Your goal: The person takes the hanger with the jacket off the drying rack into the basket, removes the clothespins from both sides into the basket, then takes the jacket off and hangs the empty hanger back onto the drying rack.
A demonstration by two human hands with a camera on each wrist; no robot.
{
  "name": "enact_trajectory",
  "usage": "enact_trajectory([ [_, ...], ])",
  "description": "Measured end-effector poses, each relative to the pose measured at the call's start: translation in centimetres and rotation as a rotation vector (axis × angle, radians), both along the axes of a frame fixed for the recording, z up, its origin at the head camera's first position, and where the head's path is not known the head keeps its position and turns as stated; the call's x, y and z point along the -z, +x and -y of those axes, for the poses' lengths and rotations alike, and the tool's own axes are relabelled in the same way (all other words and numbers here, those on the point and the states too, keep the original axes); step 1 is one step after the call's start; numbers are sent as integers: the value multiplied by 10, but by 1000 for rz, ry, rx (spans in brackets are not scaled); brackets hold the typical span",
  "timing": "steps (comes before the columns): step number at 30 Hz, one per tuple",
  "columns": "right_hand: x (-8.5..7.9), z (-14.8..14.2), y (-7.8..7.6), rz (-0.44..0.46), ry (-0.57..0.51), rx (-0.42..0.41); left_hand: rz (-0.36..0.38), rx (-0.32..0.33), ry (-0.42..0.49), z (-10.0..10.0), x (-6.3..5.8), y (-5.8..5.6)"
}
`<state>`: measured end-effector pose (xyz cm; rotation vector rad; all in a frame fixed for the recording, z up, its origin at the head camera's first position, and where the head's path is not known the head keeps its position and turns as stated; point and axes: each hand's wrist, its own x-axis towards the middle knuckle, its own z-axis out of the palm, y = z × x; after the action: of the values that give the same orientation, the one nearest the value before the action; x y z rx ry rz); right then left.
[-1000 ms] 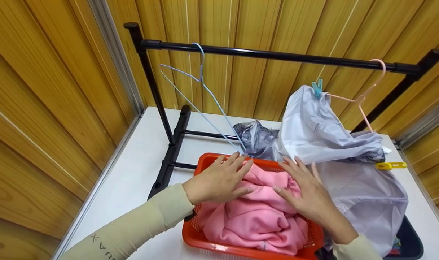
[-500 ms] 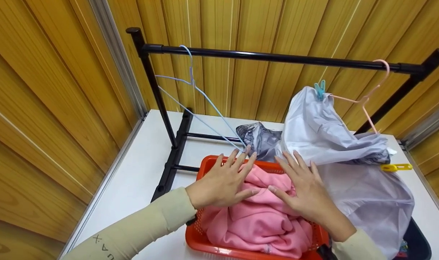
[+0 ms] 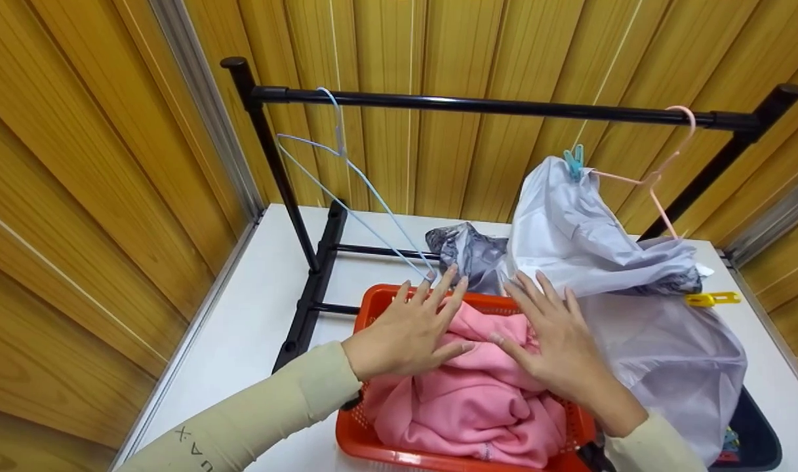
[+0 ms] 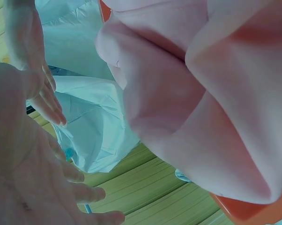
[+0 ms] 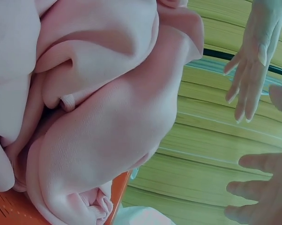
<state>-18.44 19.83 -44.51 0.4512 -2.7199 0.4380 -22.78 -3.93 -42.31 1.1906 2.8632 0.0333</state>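
1. Soft pink knit-looking cloth, thick-folded (image 3: 471,406): heaped inside the perforated red-orange plastic basket (image 3: 399,453), near centre. Garment type not readable from the folds.
2. Handling, my judgement: limp, fairly light for its bulk, matt so not slippery, hardly fragile; loose folds may sag or unroll when lifted.
3. Best hold, probably: raised folds at left and right, one hand each, gathering deep.
4. Left hand (image 3: 408,331) and right hand (image 3: 559,344): fingers spread, gripping nothing, over the heap's far part.
5. Farther left: thin pale-blue hanger (image 3: 372,188) on the black tubular rail (image 3: 490,106). Right: shiny pale-grey garment (image 3: 562,229), clipped up.
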Motion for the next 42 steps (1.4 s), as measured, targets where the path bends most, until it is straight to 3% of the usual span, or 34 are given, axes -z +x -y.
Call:
enact_trajectory([
  [10, -13, -26, 12, -185, -217, 108, 4, 31, 6, -17, -1, 2],
  [19, -28, -46, 31, -485, -419, 157, -16, 96, 11, -46, -2, 4],
  [26, -51, -38, 51, -681, -522, 261, 20, 119, 50, -67, -4, 6],
  [32, -59, -45, 63, -656, -542, 413, 15, 158, 83, -83, -5, 7],
  [37, -35, -73, 64, -540, -573, 558, 36, 148, 111, -94, -5, 9],
  [42, -11, -87, 68, -388, -621, 638, 82, 136, 137, -104, -7, 10],
])
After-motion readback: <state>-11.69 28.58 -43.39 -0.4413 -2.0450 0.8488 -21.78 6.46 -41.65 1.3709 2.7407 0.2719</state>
